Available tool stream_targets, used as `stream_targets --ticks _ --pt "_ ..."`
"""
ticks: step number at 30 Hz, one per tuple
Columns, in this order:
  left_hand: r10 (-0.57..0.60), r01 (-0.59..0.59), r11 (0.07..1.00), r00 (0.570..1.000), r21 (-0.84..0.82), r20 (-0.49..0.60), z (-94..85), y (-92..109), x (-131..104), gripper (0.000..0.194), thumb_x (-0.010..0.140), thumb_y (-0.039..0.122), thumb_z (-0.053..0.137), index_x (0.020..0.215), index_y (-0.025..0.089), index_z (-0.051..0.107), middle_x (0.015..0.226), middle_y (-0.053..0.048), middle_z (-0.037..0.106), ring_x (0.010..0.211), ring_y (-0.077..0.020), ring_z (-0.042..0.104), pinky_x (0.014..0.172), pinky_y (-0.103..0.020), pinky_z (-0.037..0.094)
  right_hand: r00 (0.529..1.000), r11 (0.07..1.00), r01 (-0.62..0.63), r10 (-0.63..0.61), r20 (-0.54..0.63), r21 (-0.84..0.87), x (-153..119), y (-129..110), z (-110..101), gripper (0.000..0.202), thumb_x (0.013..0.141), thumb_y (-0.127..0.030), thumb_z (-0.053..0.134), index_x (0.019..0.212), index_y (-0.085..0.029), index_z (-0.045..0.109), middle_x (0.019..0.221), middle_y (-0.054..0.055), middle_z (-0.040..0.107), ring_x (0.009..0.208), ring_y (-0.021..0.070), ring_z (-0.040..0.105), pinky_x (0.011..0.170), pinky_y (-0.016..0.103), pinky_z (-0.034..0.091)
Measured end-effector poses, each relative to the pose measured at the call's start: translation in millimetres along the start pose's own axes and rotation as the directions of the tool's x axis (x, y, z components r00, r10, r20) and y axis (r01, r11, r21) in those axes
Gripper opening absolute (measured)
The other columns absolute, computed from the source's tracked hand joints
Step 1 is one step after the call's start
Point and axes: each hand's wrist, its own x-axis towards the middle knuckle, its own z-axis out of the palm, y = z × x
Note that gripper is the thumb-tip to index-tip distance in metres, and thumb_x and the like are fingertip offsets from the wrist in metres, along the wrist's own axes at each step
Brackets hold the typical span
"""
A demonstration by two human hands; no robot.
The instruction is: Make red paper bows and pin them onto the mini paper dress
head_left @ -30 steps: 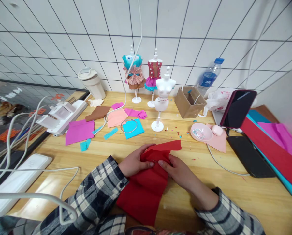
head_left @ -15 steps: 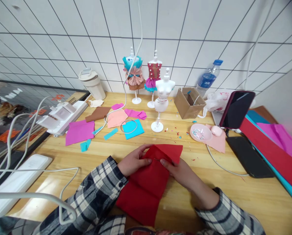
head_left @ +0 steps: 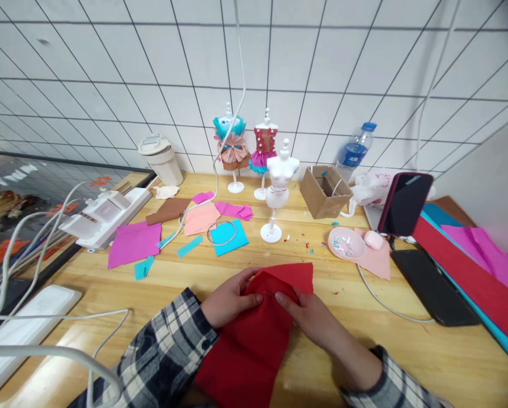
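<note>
A piece of red cloth (head_left: 248,354) hangs between my hands above the front of the table, its lower part falling toward me. My left hand (head_left: 231,300) pinches the upper left of it, thumb on top and fingers underneath. On the other side my right hand (head_left: 311,314) grips the cloth near a fold, the thumb pressed close to the left thumb. A thin line, like a needle or thread, shows between the thumbs but is too fine to make out. Beyond the cloth stands a bare white dress form (head_left: 282,170) on a round base.
Two dressed forms (head_left: 233,150) stand by the wall. Coloured cloth pieces (head_left: 135,243) and a metal ring (head_left: 236,231) lie left of centre. Rightward are a cardboard box (head_left: 325,195), a pink dish of beads (head_left: 346,243), a propped phone (head_left: 405,204) and a bottle (head_left: 356,150). Cables (head_left: 109,334) cross the left.
The view has tilted up slightly. The upper red cloth has bunched between the thumbs, and the thin needle-like line seen near my right thumb is now less visible.
</note>
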Motion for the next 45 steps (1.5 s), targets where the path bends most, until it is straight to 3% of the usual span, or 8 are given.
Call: stream_targets --ticks 9,14,17,25,31,39,43,45 --pt "0.015 -0.015 1.000 1.000 0.020 0.012 -7.9 -6.1 1.2 0.050 0.073 0.029 0.071 0.120 0.020 0.054 0.128 -0.010 0.056 0.119 -0.0281 0.051 0.104 -0.045 0.034 0.999 0.993 0.046 -0.046 0.007 0.104 1.6 1.3 1.1 0.050 0.084 -0.053 0.052 0.119 -0.018 0.056 0.123 0.010 0.060 0.113 0.0252 0.055 0.097 0.041 0.041" --pt "0.012 -0.011 0.999 1.000 -0.034 0.015 -6.3 -5.6 0.7 0.052 0.072 0.026 0.072 0.121 0.019 0.054 0.127 -0.011 0.057 0.118 -0.0282 0.052 0.104 -0.046 0.034 0.990 0.995 -0.099 0.096 0.100 0.023 -0.6 -3.2 0.7 0.050 0.082 -0.065 0.043 0.084 -0.018 0.059 0.061 0.002 0.060 0.055 0.0168 0.055 0.054 0.029 0.043" --pt "-0.005 0.009 0.997 0.999 -0.075 0.045 -4.4 -5.3 0.3 0.053 0.072 0.025 0.072 0.121 0.019 0.053 0.126 -0.011 0.058 0.116 -0.0284 0.054 0.103 -0.047 0.036 0.993 0.997 -0.074 0.069 0.099 0.039 -0.9 -4.2 1.4 0.048 0.081 -0.065 0.043 0.073 -0.019 0.054 0.052 -0.002 0.049 0.050 0.0134 0.047 0.051 0.026 0.037" --pt "0.071 -0.070 0.997 0.993 -0.009 0.090 1.3 -0.7 2.1 0.052 0.073 0.027 0.071 0.121 0.019 0.053 0.130 -0.011 0.055 0.120 -0.0288 0.051 0.104 -0.046 0.036 0.993 0.996 -0.080 0.077 0.094 0.036 2.3 -8.7 4.2 0.039 0.082 -0.056 0.050 0.078 -0.019 0.059 0.060 -0.001 0.058 0.055 0.0146 0.051 0.053 0.026 0.041" --pt "0.057 -0.057 0.998 0.994 -0.004 0.098 3.1 -0.7 1.9 0.053 0.073 0.026 0.071 0.122 0.019 0.052 0.130 -0.013 0.055 0.121 -0.0301 0.050 0.104 -0.048 0.035 0.994 0.987 0.039 -0.053 0.092 0.154 2.6 -12.1 2.0 0.037 0.081 -0.045 0.056 0.107 -0.020 0.062 0.109 0.006 0.067 0.103 0.0249 0.058 0.090 0.037 0.045" --pt "0.057 -0.055 0.998 0.995 -0.031 0.083 0.6 -2.7 1.4 0.053 0.073 0.025 0.072 0.121 0.017 0.053 0.126 -0.012 0.058 0.120 -0.0304 0.051 0.103 -0.047 0.036 0.998 0.999 0.024 -0.022 0.062 -0.036 -0.9 -5.3 0.8 0.033 0.084 -0.044 0.052 0.099 -0.017 0.065 0.094 0.006 0.069 0.089 0.0239 0.062 0.078 0.035 0.049" --pt "0.065 -0.068 0.996 0.996 -0.064 -0.056 -1.5 -2.5 0.3 0.060 0.072 0.026 0.073 0.125 0.017 0.048 0.130 -0.014 0.055 0.119 -0.0303 0.052 0.103 -0.045 0.037 0.988 0.934 0.140 -0.155 -0.020 -0.328 -9.9 -6.5 -36.9 0.039 0.077 -0.046 0.061 0.109 -0.024 0.064 0.113 0.007 0.065 0.103 0.0281 0.057 0.091 0.041 0.043" --pt "0.020 -0.036 0.992 0.991 -0.118 -0.134 -1.3 -1.9 -1.0 0.064 0.071 0.026 0.073 0.128 0.018 0.044 0.131 -0.013 0.054 0.116 -0.0300 0.054 0.100 -0.044 0.040 0.961 0.872 0.063 -0.184 -0.206 -0.485 -20.7 1.7 -76.0 0.045 0.078 -0.051 0.057 0.114 -0.025 0.062 0.119 0.009 0.061 0.112 0.0304 0.052 0.097 0.046 0.038"
